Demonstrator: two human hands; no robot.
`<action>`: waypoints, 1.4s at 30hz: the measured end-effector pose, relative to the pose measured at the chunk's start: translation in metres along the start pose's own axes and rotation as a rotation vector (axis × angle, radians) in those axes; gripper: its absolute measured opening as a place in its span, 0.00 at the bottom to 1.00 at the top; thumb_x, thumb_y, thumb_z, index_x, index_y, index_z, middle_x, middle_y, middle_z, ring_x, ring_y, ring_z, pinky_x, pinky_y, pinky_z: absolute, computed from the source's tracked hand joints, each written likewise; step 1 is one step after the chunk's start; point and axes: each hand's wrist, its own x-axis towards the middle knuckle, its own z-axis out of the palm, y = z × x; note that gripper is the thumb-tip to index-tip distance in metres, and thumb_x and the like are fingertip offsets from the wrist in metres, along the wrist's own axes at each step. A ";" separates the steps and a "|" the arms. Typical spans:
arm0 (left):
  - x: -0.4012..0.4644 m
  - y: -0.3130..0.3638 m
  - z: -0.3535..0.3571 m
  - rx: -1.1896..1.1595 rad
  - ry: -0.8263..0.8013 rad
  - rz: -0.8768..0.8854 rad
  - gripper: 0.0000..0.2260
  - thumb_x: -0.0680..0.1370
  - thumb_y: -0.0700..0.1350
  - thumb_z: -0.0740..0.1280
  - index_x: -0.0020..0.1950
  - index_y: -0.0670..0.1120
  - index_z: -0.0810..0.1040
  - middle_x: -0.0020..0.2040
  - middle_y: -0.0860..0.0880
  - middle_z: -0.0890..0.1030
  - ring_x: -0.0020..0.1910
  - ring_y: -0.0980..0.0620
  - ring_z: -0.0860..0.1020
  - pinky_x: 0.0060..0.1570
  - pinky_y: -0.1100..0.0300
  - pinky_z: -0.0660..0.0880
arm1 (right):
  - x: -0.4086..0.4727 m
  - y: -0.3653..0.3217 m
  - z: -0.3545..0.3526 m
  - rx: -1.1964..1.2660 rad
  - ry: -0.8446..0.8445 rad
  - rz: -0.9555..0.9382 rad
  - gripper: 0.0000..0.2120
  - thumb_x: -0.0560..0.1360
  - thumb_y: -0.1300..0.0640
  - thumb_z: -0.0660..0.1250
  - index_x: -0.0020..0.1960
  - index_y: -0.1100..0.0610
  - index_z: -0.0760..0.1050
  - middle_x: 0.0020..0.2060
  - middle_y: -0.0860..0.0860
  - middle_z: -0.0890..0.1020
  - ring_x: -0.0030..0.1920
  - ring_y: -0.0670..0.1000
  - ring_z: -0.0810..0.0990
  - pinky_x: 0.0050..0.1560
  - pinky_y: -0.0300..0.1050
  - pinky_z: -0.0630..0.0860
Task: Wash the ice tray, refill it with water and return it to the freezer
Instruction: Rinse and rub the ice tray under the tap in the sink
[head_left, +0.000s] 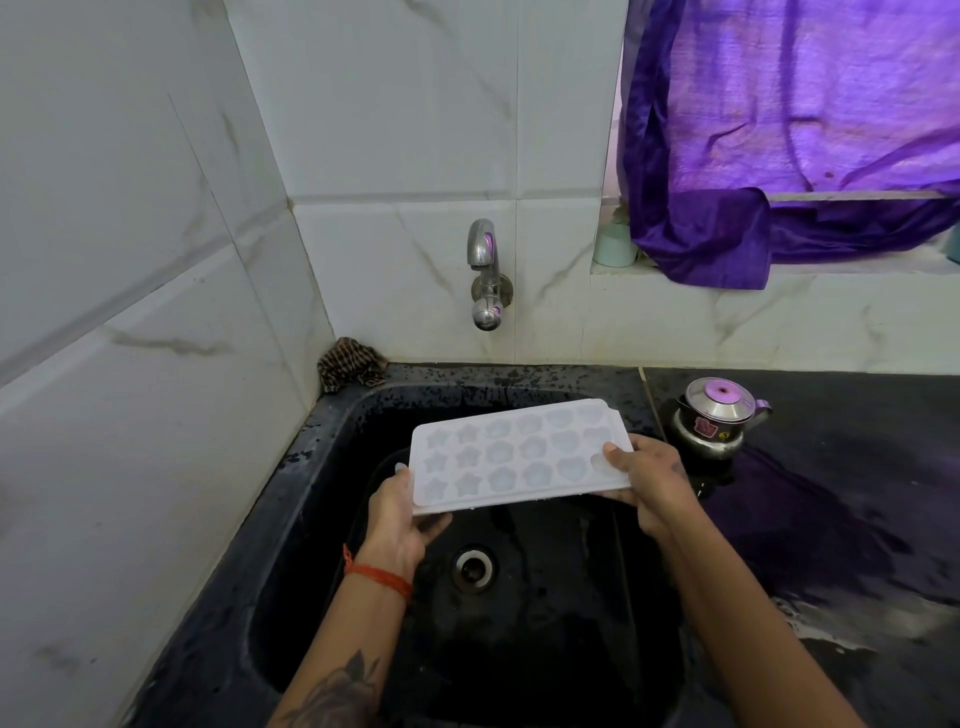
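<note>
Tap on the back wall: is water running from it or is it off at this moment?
Off. No stream falls from the tap spout toward the ice tray that both hands hold over the sink.

A single wide-angle view from the person's head looks forward and steeply down into a black sink set in a tiled corner, close above it. The tap sits near centre; straight tile lines bow toward the edges, probably from lens distortion.
</note>
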 end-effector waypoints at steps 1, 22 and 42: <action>0.002 -0.001 0.000 0.024 -0.003 0.001 0.12 0.82 0.49 0.56 0.43 0.47 0.73 0.43 0.45 0.79 0.42 0.46 0.77 0.50 0.46 0.73 | 0.000 -0.001 0.000 -0.004 0.012 -0.017 0.09 0.78 0.66 0.62 0.57 0.62 0.75 0.48 0.59 0.80 0.43 0.55 0.80 0.39 0.49 0.79; 0.015 -0.011 0.003 0.160 -0.038 0.015 0.20 0.82 0.43 0.55 0.73 0.39 0.64 0.73 0.42 0.66 0.74 0.43 0.61 0.73 0.51 0.53 | -0.008 -0.009 0.005 -0.299 0.206 -0.327 0.12 0.74 0.60 0.67 0.58 0.55 0.77 0.46 0.51 0.79 0.51 0.57 0.80 0.51 0.61 0.79; 0.015 -0.011 0.008 0.230 -0.061 0.054 0.19 0.83 0.44 0.54 0.72 0.39 0.65 0.73 0.44 0.67 0.74 0.43 0.62 0.74 0.49 0.53 | -0.023 -0.014 0.010 -0.521 0.187 -0.496 0.15 0.75 0.61 0.65 0.61 0.57 0.76 0.53 0.55 0.81 0.54 0.56 0.78 0.57 0.47 0.72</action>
